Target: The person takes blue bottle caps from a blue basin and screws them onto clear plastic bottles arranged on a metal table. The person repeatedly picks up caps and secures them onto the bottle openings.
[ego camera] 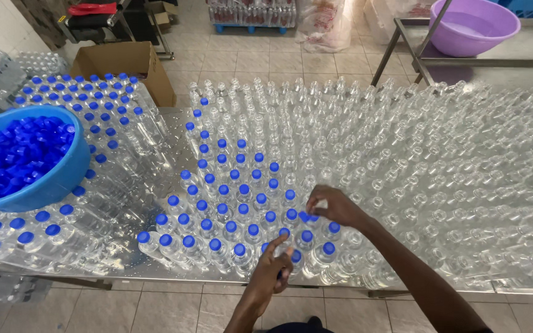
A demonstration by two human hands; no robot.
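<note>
My right hand (335,206) pinching a blue cap (304,216) over a clear bottle, my left hand (274,266) gripping a bottle (280,246) right of the blue basin (63,169) on the surface (177,117).

One head-worn camera looks steeply down, close over the bottle-covered table (174,120).

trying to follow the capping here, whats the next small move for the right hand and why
Probably press the blue cap held by the right hand down onto the open bottle under it. The left hand steadies a bottle in the front row, capped bottles fill the rows to the left, and the bottles to the right stand open.
</note>
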